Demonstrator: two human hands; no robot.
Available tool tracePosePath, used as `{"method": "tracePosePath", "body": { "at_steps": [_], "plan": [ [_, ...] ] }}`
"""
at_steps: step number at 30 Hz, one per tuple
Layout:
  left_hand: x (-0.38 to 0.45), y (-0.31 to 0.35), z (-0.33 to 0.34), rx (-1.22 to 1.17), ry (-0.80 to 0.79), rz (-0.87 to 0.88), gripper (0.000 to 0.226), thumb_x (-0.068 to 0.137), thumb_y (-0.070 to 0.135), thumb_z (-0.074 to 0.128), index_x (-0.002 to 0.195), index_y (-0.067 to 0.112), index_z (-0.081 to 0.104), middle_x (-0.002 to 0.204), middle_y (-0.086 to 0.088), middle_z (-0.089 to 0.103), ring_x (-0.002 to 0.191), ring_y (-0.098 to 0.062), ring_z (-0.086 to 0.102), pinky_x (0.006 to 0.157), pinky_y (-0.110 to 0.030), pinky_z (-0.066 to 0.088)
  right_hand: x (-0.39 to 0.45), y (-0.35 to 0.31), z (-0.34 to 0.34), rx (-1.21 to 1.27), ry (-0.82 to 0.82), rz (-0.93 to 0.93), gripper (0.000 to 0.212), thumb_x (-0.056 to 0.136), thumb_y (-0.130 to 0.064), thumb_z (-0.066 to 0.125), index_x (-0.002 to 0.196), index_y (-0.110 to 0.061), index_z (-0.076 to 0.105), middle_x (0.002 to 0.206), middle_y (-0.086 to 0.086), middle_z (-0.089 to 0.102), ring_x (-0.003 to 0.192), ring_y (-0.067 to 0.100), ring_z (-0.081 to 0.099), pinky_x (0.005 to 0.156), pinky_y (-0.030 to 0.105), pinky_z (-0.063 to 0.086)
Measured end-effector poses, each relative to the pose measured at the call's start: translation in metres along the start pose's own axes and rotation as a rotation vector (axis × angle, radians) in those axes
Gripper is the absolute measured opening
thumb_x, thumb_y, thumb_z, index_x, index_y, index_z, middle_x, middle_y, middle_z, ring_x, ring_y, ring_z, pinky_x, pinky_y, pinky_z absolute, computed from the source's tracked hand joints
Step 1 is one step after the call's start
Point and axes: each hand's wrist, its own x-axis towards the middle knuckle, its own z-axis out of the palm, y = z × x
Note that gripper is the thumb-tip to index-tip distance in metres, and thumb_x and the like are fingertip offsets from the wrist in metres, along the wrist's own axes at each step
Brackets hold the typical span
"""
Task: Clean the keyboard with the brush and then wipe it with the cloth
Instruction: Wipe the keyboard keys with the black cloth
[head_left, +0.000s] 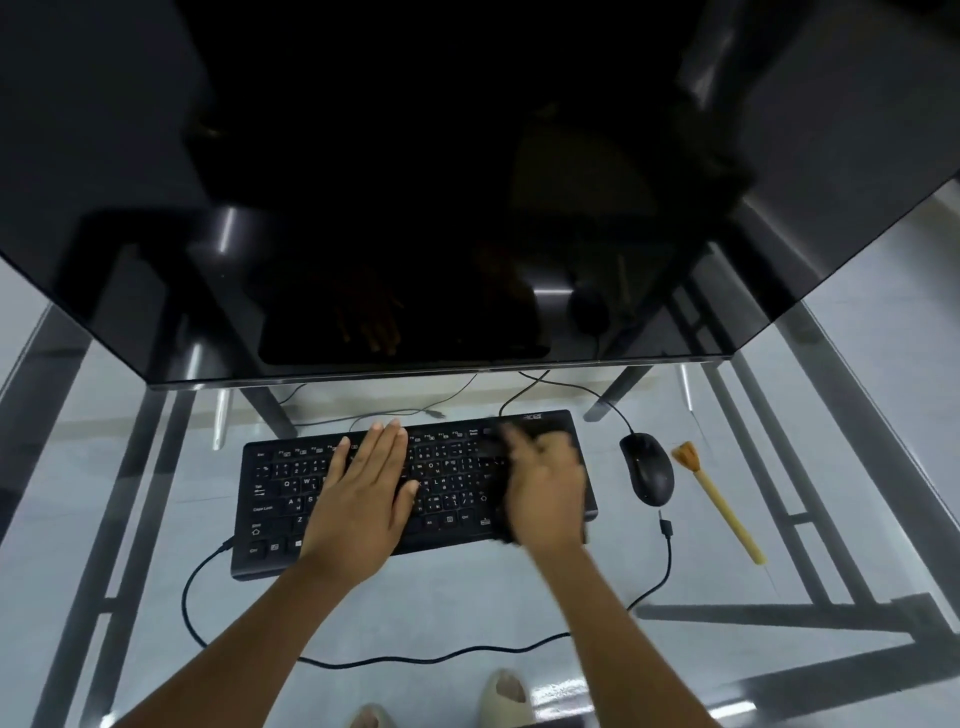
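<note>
Your left hand (363, 499) lies flat, fingers straight, on the black keyboard (280, 499). Your blurred right hand (545, 493) grips a dark cloth (511, 441) on the keyboard's right end. The straw-coloured brush (719, 501) lies right of the keyboard.

The scene was dim and cool-toned, the upper half almost black. The dark monitor screen (363, 234) mirrored faint reflections. Glare streaked the glass worktop (519, 597) toward 5 o'clock. Motion blur smeared the right hand (545, 488), while the left hand (363, 499) stayed sharp. Straight edges bowed from wide-angle distortion at 3 and 9 o'clock.
</note>
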Motion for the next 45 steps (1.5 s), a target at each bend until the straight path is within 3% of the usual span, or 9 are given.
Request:
{"method": "tracePosePath", "body": {
  "at_steps": [4,10,17,25,32,37,39,41,45],
  "plan": [
    [-0.001,0.0,-0.001,0.018,0.003,-0.001,0.059,0.102,0.041,0.022,0.151,0.008,0.023,0.158,-0.004,0.021,0.148,-0.017,0.012,0.119,-0.042,0.005,0.031,0.009,-0.004,-0.016,0.139,0.312,0.041,0.092,-0.011,0.05,0.131,-0.022,0.058,0.096,0.011,0.048,0.079,0.029,0.048,0.077,0.042,0.048],
    [0.001,0.0,0.0,0.015,-0.013,-0.01,0.06,0.101,0.041,0.021,0.15,0.007,0.028,0.158,-0.005,0.025,0.148,-0.017,0.014,0.119,-0.044,0.008,-0.006,-0.068,0.036,0.029,-0.17,-0.228,0.031,0.095,-0.035,0.05,0.124,-0.025,0.055,0.102,0.0,0.051,0.094,0.024,0.049,0.078,0.036,0.039],
    [0.0,-0.001,0.0,0.025,-0.012,-0.011,0.059,0.102,0.042,0.022,0.151,0.008,0.025,0.159,-0.004,0.021,0.148,-0.017,0.014,0.118,-0.043,0.008,0.038,0.011,0.005,-0.074,0.142,0.257,0.036,0.092,-0.014,0.052,0.127,-0.014,0.06,0.096,0.016,0.051,0.08,0.035,0.053,0.073,0.04,0.045],
    [0.0,-0.002,0.0,0.023,-0.023,-0.003,0.059,0.101,0.039,0.022,0.149,0.006,0.029,0.158,-0.006,0.024,0.148,-0.017,0.014,0.118,-0.044,0.009,-0.03,-0.06,0.027,0.05,-0.098,-0.263,0.039,0.088,-0.032,0.062,0.126,-0.026,0.056,0.091,0.0,0.056,0.08,0.022,0.056,0.069,0.032,0.047],
    [-0.002,-0.001,-0.001,0.031,-0.029,-0.012,0.058,0.102,0.039,0.022,0.151,0.007,0.024,0.159,-0.006,0.02,0.148,-0.019,0.012,0.118,-0.046,0.011,-0.016,0.012,-0.009,-0.014,0.036,0.14,0.04,0.092,-0.018,0.056,0.132,-0.016,0.055,0.098,0.013,0.053,0.083,0.032,0.054,0.074,0.043,0.048],
    [-0.001,-0.001,-0.002,0.022,-0.037,-0.004,0.059,0.102,0.039,0.016,0.149,0.005,0.029,0.158,-0.007,0.025,0.148,-0.02,0.016,0.117,-0.046,0.012,-0.067,-0.047,0.011,-0.005,-0.184,-0.271,0.071,0.066,-0.021,0.08,0.132,-0.02,0.054,0.093,0.004,0.054,0.076,0.02,0.055,0.065,0.033,0.047],
    [-0.002,-0.002,-0.003,0.022,-0.052,0.004,0.06,0.103,0.04,0.014,0.149,0.006,0.029,0.157,-0.007,0.025,0.148,-0.02,0.016,0.117,-0.046,0.012,-0.062,-0.041,-0.001,-0.023,-0.219,-0.327,0.044,0.079,-0.035,0.072,0.12,-0.028,0.058,0.091,0.004,0.058,0.078,0.022,0.058,0.069,0.034,0.051],
    [-0.001,-0.001,-0.003,0.02,-0.057,-0.004,0.059,0.102,0.041,0.019,0.15,0.007,0.026,0.158,-0.006,0.023,0.148,-0.019,0.014,0.118,-0.045,0.012,-0.045,-0.007,-0.011,-0.067,-0.107,-0.18,0.03,0.09,-0.051,0.056,0.102,-0.024,0.063,0.088,0.006,0.062,0.078,0.025,0.06,0.072,0.038,0.054],
    [-0.001,-0.001,-0.005,0.012,-0.065,-0.014,0.058,0.102,0.04,0.021,0.15,0.007,0.027,0.158,-0.007,0.024,0.148,-0.019,0.014,0.117,-0.046,0.013,-0.01,0.033,-0.017,-0.071,0.12,0.258,0.041,0.088,-0.006,0.059,0.129,-0.005,0.057,0.087,0.018,0.05,0.069,0.033,0.052,0.062,0.047,0.053]
  ]
}}
